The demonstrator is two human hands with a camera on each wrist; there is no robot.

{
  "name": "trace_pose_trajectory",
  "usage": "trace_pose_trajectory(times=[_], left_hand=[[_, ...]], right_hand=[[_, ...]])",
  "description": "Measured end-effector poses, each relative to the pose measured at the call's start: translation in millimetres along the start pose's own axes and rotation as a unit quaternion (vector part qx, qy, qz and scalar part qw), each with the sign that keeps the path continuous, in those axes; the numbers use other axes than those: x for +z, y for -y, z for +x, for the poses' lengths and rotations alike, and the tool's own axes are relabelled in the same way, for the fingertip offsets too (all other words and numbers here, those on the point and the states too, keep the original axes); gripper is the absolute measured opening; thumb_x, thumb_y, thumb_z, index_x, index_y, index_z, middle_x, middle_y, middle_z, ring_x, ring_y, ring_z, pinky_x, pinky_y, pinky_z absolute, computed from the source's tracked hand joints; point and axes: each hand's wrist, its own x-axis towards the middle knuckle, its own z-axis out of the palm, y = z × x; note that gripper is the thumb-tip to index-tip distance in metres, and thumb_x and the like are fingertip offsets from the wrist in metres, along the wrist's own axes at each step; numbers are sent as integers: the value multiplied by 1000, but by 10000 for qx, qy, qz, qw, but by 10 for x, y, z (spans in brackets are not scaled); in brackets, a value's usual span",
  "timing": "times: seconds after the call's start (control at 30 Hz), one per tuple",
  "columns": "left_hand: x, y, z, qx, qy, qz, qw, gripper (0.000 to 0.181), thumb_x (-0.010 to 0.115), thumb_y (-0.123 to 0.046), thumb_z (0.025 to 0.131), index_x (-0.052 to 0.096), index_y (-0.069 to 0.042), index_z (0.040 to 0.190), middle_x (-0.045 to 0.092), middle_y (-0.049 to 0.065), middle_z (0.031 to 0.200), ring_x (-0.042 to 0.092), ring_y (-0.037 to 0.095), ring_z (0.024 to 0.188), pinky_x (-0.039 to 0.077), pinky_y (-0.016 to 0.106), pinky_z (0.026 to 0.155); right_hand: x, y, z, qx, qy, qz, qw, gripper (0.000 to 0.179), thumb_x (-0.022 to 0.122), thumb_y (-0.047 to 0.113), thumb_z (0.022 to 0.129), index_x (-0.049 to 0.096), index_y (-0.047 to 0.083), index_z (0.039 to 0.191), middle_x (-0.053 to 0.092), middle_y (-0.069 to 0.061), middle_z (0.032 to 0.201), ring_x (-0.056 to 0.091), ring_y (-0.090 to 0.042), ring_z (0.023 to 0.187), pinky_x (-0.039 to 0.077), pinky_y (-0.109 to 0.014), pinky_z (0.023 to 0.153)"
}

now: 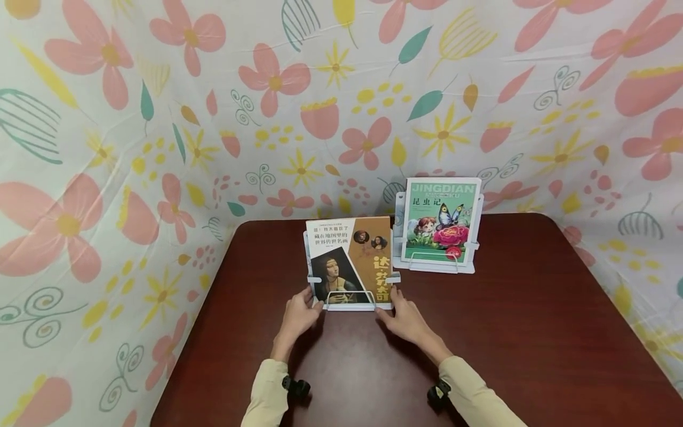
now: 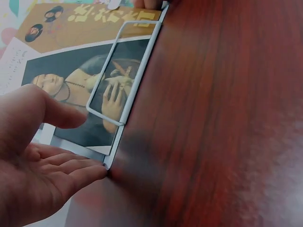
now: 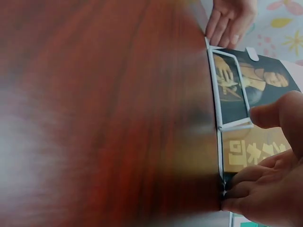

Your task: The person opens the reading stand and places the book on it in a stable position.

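A book with a woman's portrait and an orange-brown panel [image 1: 349, 261] leans back on a white metal book stand [image 1: 351, 307], held by side clips and a wire bar. My left hand [image 1: 300, 314] is at the stand's lower left corner; in the left wrist view its fingers [image 2: 71, 165] lie fairly straight along the corner, the thumb apart from them over the cover's edge. At the lower right corner is my right hand [image 1: 408, 320], fingertips [image 3: 234, 203] touching the stand's edge and thumb spread in front of the book. Neither hand pinches the stand.
Behind and to the right, a second white stand [image 1: 397, 261] bears a green book [image 1: 443, 222] with a butterfly and a pink flower. Both stands are on a dark red-brown wooden table [image 1: 512, 332]. Flower-patterned cloth [image 1: 331, 118] hangs behind and along the sides.
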Motion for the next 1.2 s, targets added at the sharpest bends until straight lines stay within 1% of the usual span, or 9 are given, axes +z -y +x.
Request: trace_pose_trajectory(times=[0.07,0.17,0.3,0.43,0.5,0.63,0.87,1.03,1.2], left_hand=[[24,-3,57,29,-34,18,10000,62,70,-18,92,50,12,142,61,30,133,64,38,121,54,46,100],[55,-8,168,6,-112,-108,9999,63,70,-19,91,50,11,143,61,30,133,64,38,122,54,46,100],[72,-24,322,-143,-198,-332,9992,62,70,-17,91,50,8,145,60,29,135,62,38,124,52,45,103],[80,-34,462,-233,-298,-259,9989,62,70,-19,90,51,3,145,62,25,135,62,35,125,50,44,106],[87,-31,534,-220,-352,-154,9990,61,70,-20,90,54,0,145,63,22,134,62,34,126,50,44,107],[103,-54,666,-284,-412,-195,9986,59,70,-21,90,56,-5,145,64,18,135,61,31,127,49,44,108],[162,-85,831,-595,-437,-486,9961,64,70,-20,89,52,-2,147,61,21,139,59,32,130,48,43,109],[245,-42,904,-632,-478,-572,9952,65,68,-19,89,50,-1,148,60,20,141,59,32,131,47,42,110],[289,17,915,-585,-552,-765,9938,66,67,-17,88,48,-2,150,57,21,145,56,33,134,47,44,110]], right_hand=[[6,-10,80,33,10,12,10000,83,67,30,97,28,-24,147,39,-48,143,50,-56,128,46,-60,105],[18,-43,235,141,114,103,9998,88,66,32,97,22,-24,148,29,-51,146,42,-60,133,41,-62,109],[26,-63,434,343,344,259,9985,94,65,35,97,14,-23,151,20,-51,150,36,-61,137,37,-63,112],[42,-63,573,478,527,389,9967,100,64,40,96,8,-19,153,14,-48,154,30,-60,141,34,-63,115],[52,-70,626,512,632,400,9959,102,64,41,96,4,-19,154,10,-46,157,24,-59,145,30,-64,117],[47,-99,717,530,801,297,9949,105,62,44,97,-2,-17,155,3,-42,160,12,-57,149,26,-64,119],[55,-150,840,499,695,68,9963,107,64,45,95,1,-19,154,5,-45,159,16,-57,148,29,-63,118],[57,-191,885,630,706,80,9955,108,64,45,95,-1,-18,154,5,-44,159,16,-57,148,29,-63,118],[74,-216,905,629,628,138,9959,103,61,43,97,0,-16,155,5,-40,162,12,-53,151,24,-62,121]])
